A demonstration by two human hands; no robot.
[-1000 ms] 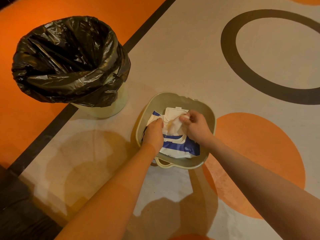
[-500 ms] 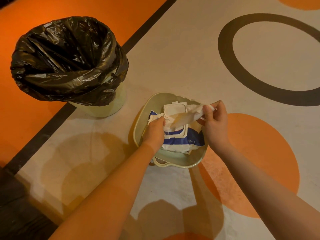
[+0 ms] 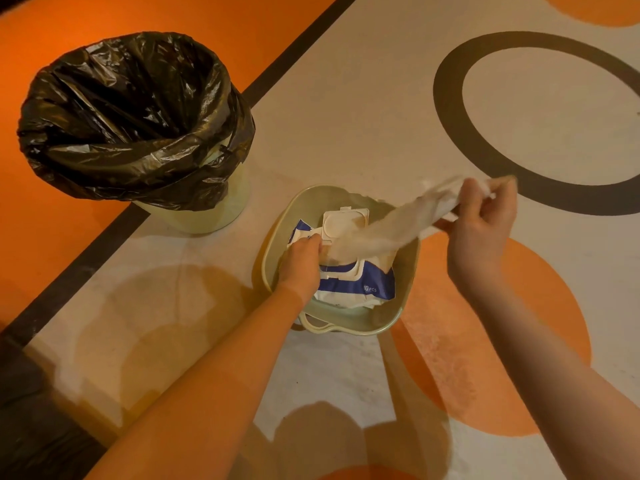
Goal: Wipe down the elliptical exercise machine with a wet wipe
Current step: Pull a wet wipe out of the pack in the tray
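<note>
A blue and white pack of wet wipes [image 3: 360, 282] lies in a pale green basket [image 3: 401, 271] on the floor, its white flip lid [image 3: 344, 221] standing open. My left hand [image 3: 301, 261] presses down on the pack's left side, knuckles bent. My right hand [image 3: 481, 226] pinches the end of a white wet wipe [image 3: 388, 230], which stretches blurred from the pack's opening up to the right. The elliptical machine is not in view.
A pale bin lined with a black bag [image 3: 135, 119] stands open at the left, just beyond the basket. The floor is cream with orange patches, a dark ring at the right and a dark stripe at the left.
My right hand has pulled the wipe up and to the right, out of the pack, from the lid to well beyond the basket's rim. My left hand stays on the pack.
</note>
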